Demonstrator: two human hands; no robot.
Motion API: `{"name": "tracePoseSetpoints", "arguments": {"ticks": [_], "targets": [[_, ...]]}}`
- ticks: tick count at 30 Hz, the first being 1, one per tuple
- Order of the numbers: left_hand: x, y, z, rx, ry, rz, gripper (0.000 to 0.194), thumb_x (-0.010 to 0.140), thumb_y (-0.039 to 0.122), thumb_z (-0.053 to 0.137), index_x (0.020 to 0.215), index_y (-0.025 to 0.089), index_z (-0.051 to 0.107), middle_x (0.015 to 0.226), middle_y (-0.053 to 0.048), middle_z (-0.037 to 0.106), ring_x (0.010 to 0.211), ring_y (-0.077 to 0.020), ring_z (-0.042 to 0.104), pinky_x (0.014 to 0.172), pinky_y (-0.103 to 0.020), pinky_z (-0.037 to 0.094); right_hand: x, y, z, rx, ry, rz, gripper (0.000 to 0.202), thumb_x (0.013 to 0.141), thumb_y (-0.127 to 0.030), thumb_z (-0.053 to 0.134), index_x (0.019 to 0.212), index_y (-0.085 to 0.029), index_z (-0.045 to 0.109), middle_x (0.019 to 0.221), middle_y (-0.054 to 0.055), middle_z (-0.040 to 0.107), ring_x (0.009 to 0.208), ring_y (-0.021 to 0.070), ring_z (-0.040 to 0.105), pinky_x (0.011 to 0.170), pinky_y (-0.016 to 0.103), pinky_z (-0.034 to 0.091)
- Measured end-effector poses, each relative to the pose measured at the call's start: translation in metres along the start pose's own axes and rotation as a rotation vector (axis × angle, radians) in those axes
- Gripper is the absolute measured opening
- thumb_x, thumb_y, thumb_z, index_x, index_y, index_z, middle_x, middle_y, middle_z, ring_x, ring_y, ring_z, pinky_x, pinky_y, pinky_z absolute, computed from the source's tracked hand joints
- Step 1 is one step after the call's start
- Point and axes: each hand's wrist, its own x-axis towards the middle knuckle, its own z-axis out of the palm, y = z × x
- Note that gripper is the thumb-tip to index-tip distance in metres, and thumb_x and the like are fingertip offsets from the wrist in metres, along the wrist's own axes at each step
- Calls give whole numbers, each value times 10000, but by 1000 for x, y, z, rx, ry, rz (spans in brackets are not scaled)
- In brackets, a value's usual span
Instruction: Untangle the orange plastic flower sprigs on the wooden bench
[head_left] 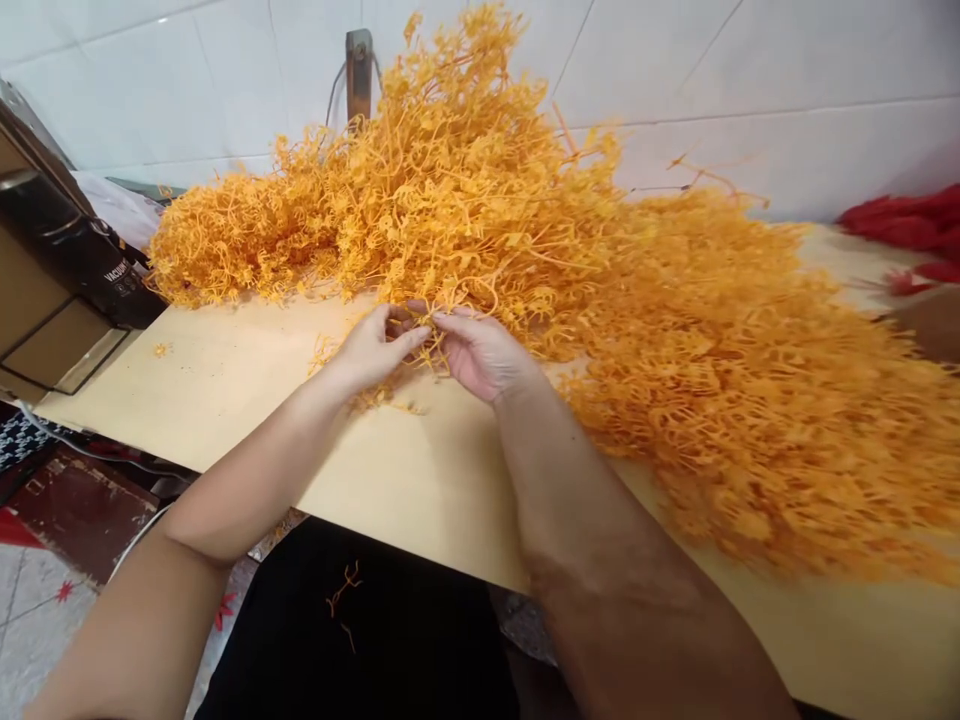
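Backing the scene, a white tiled wall (712,60) is rising behind a pale tabletop (225,370). A heap of orange artificial flower sprays (465,200) is covering much of the rear and right side, its right portion blurring. A red bundle (911,225) is lying at far right; a black bottle marked VACUUM (82,245) is sitting by the left end. Left hand (371,350) and right hand (487,350) are meeting before the heap, each pinching a small orange sprig (430,352) between thumb and fingertips; other left fingers are curling, partly hidden. A loose orange blossom (161,350) is lying toward the left.
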Motion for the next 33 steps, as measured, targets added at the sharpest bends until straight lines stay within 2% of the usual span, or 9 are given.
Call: {"name": "tracePoseSetpoints", "arguments": {"ticks": [3, 6, 10, 14, 17, 23, 26, 30, 33], "targets": [[1, 0, -5, -104, 13, -83, 172, 813, 277, 549, 874, 118, 523, 707, 7, 544, 564, -49, 475, 551, -188, 388, -3, -1, 9, -23, -26, 3, 154, 650, -260, 643, 788, -193, 651, 871, 30, 687, 962, 198, 607, 832, 365, 498], [0, 1, -5, -223, 17, -69, 124, 816, 206, 534, 901, 116, 547, 753, 1, 592, 628, -57, 523, 628, -184, 425, -4, 1, 15, -46, 0, -15, 161, 660, -270, 648, 808, -204, 651, 883, 24, 683, 1005, 193, 592, 858, 352, 488], [0, 0, 1, -309, -3, -84, 158, 788, 98, 522, 932, 121, 582, 732, 12, 627, 666, -72, 562, 714, -207, 444, -3, 3, 15, -73, 13, -43, 156, 661, -252, 650, 809, -202, 652, 867, 16, 679, 968, 178, 602, 851, 334, 489], [1, 0, 4, -348, 21, -52, 131, 775, 58, 494, 849, 119, 583, 707, 14, 616, 652, -64, 544, 710, -201, 437, -2, 3, 13, -36, -21, -28, 138, 664, -244, 646, 794, -198, 647, 845, 23, 682, 928, 181, 609, 786, 327, 509], [3, -2, 2, -218, 40, 3, 91, 776, 83, 482, 747, 114, 563, 674, 8, 580, 640, -69, 514, 679, -205, 423, -1, 3, 11, 15, -32, -28, 140, 666, -249, 655, 795, -195, 647, 827, 22, 676, 893, 176, 613, 750, 315, 515], [1, -5, -12, 337, 134, 247, 132, 777, 230, 494, 692, 147, 552, 657, -5, 549, 636, -105, 476, 633, -237, 377, 2, 2, 9, 59, 23, -71, 136, 714, -325, 649, 719, -192, 620, 770, 12, 651, 823, 152, 615, 715, 292, 512], [0, -2, -15, 500, 166, 264, 166, 790, 249, 455, 672, 162, 534, 655, -18, 546, 633, -120, 475, 626, -249, 360, 3, 4, 13, 62, 58, -77, 158, 720, -351, 649, 714, -202, 596, 750, 0, 639, 771, 138, 610, 691, 285, 512], [5, 3, -14, 646, 253, 214, 151, 781, 240, 445, 690, 175, 547, 674, -29, 554, 648, -140, 486, 640, -268, 348, 4, 8, 22, 85, 95, -59, 163, 713, -335, 657, 720, -196, 572, 738, -5, 629, 687, 126, 597, 662, 302, 520], [13, 0, -29, 672, 334, 193, 110, 762, 213, 458, 682, 180, 526, 708, -37, 557, 703, -160, 505, 672, -283, 356, 5, 6, 23, 101, 123, -93, 194, 718, -346, 651, 700, -198, 527, 710, -11, 616, 698, 130, 605, 661, 304, 531]]}}
